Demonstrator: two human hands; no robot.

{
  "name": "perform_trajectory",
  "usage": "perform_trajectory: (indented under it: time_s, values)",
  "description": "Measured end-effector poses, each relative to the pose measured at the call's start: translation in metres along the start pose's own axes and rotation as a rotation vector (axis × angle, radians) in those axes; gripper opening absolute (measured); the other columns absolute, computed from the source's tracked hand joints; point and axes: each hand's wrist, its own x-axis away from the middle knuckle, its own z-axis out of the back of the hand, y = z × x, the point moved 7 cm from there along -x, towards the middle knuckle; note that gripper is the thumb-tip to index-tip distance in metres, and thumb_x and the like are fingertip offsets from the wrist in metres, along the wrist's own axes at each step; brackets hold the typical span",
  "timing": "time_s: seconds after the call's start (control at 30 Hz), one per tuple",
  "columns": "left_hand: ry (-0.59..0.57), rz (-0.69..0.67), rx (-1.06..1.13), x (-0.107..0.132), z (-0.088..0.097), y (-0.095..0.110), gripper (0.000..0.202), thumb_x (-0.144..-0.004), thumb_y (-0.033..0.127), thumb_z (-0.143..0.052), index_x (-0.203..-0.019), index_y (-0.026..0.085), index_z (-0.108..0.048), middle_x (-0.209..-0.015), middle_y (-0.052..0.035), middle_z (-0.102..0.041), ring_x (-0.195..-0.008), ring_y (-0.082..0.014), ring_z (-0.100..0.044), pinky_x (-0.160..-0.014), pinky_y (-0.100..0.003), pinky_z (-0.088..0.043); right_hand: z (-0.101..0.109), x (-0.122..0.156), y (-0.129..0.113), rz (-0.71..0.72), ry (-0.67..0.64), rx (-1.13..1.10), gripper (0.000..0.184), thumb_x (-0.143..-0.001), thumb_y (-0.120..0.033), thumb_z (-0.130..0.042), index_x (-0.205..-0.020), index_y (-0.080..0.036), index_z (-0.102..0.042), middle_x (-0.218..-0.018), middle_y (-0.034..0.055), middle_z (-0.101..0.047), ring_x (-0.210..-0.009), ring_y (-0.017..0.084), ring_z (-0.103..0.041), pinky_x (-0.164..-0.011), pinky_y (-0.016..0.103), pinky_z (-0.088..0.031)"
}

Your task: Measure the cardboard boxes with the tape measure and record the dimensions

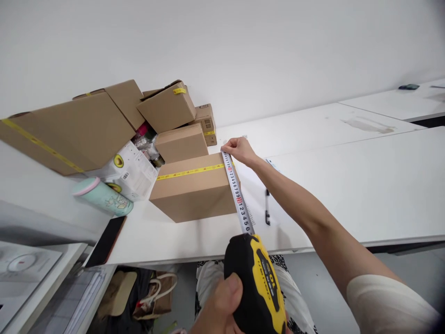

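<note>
Up close, in front of the taped box (194,202) on the bench (347,195), the left hand (224,301) wraps round a tape measure (257,283); its blade (234,183) crosses the box's right end, the right hand (239,150) pinching the tip beyond. Measuring, apparently; next calls for a taut, careful reading.

The tape measure (256,283) is black and yellow, its silvery-white blade (236,192) printed with black numerals and red-backed tens. The tan cardboard box (198,192) carries yellow packing tape (191,173) with a repeating red print. The mint-green tumbler (107,198) has a pink rim and a printed design; green avocados pattern a white carton (137,171). The counter (354,195) is white, the pen (267,208) mainly black.
</note>
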Motion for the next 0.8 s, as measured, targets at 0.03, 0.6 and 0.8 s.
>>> perform_trajectory:
  time_s: [0.03,0.6,0.8]
  values:
    - [-0.023,-0.033,-0.061,0.0,0.0,0.002,0.094,-0.065,0.078,-0.073,-0.14,0.024,-0.061,-0.114,-0.018,-0.072,-0.109,-0.0423,-0.068,-0.087,-0.053,-0.056,0.009,0.001,-0.01,0.03,0.048,-0.031,0.019,-0.076,-0.032,-0.069,-0.067,-0.016,-0.065,-0.068,0.0032,-0.067,-0.068,0.015,-0.06,-0.067,0.031,-0.049]
    - [0.499,-0.709,-1.131,0.016,0.043,0.12,0.096,-0.064,0.052,-0.082,-0.149,0.025,-0.047,-0.128,-0.0124,-0.064,-0.111,-0.0353,-0.061,-0.093,-0.047,-0.051,0.054,0.228,-0.095,0.446,0.224,-0.009,0.026,-0.096,-0.028,-0.057,-0.114,-0.04,-0.072,-0.104,0.002,-0.075,-0.093,0.023,-0.07,-0.076,0.044,-0.058]
    - [0.945,-0.765,-1.774,0.017,0.036,0.241,0.085,-0.072,0.063,-0.07,-0.146,0.026,-0.05,-0.128,-0.0118,-0.066,-0.113,-0.0406,-0.062,-0.094,-0.054,-0.049,0.076,0.211,0.007,0.093,0.37,0.178,0.024,-0.096,-0.041,-0.052,-0.107,-0.032,-0.07,-0.107,0.0073,-0.073,-0.102,0.028,-0.068,-0.081,0.046,-0.057]
